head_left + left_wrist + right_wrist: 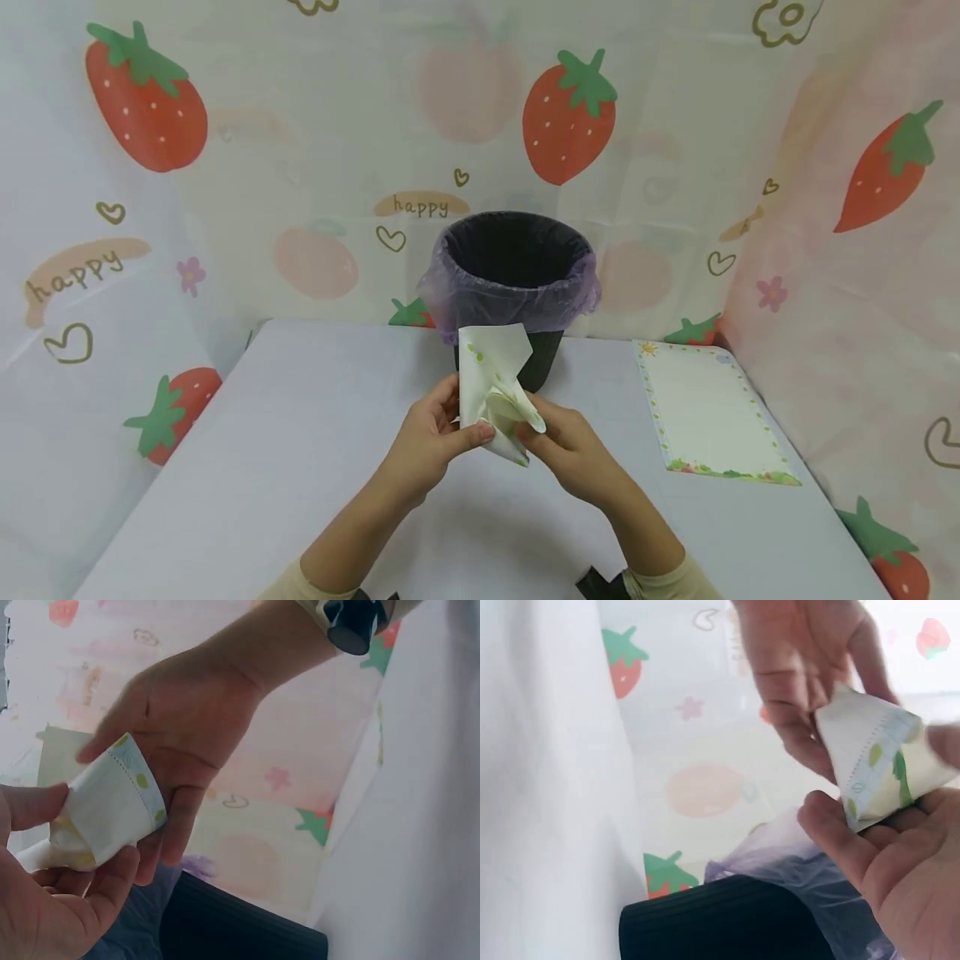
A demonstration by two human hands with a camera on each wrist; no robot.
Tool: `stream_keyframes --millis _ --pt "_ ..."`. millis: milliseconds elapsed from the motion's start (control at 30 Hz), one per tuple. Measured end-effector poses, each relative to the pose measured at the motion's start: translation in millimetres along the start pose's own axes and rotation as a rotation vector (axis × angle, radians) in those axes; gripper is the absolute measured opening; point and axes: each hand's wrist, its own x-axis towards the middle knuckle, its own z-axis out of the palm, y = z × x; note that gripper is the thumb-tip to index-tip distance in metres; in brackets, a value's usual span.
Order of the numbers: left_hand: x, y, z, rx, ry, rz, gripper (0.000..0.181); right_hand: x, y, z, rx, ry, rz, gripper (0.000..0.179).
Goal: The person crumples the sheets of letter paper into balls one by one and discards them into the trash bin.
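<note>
A sheet of white paper (491, 358) with a green leafy border is partly folded and bent between my two hands, in front of the bin. My left hand (423, 442) grips its left side, thumb on the near face and fingers behind. On the right, my right hand (573, 454) pinches a curled flap of the paper between thumb and fingers. Both hands meet around the paper (112, 802) in the left wrist view. In the right wrist view, the paper's printed edge (877, 761) shows between the hands.
Just beyond the hands stands a black bin (543, 358) lined with a purple bag (480, 304). A flat bordered sheet (716, 412) lies on the white table (315, 433) at right. Strawberry-printed cloth (322, 150) surrounds the table's back and sides.
</note>
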Motion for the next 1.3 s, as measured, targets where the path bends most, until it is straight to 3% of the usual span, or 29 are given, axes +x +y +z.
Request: stream_keyframes --millis 133,333,500,633,800,967,1067,1200,1300 --pt "1.3 -1.6 -0.8 0.014 0.057 -0.014 0.066 0.8 -1.5 -3.8 0.129 -0.048 0.026 0.055" --pt "4.7 -6.7 -5.0 -0.062 0.254 -0.040 0.040 1.3 -3.2 2.5 0.264 -0.034 0.077 0.066" --pt "6.4 -8.0 -8.3 -0.119 0.317 -0.041 0.031 1.2 -7.5 7.0 0.248 -0.027 0.079 0.081" --pt "5.9 -9.1 -6.5 -0.131 0.329 -0.033 0.032 1.7 -11.2 12.2 0.160 0.050 0.116 0.085" --pt "5.1 -13.5 1.5 -0.086 0.291 -0.032 0.032 1.3 -10.4 15.6 0.080 0.224 0.159 0.065" --pt "3.1 -16.7 10.8 0.107 0.194 -0.002 0.035 1.7 -9.4 11.3 0.174 0.310 0.210 0.056" --pt "1.9 -15.5 12.2 0.199 0.099 0.022 0.044 2.8 -10.3 8.3 0.263 0.329 0.246 0.056" --pt "1.1 -13.2 9.6 0.164 -0.006 0.035 0.057 3.6 -11.1 5.9 0.327 0.337 0.278 0.056" --pt "0.9 -12.8 8.2 0.098 -0.016 0.014 0.058 4.1 -9.9 6.9 0.337 0.340 0.271 0.053"
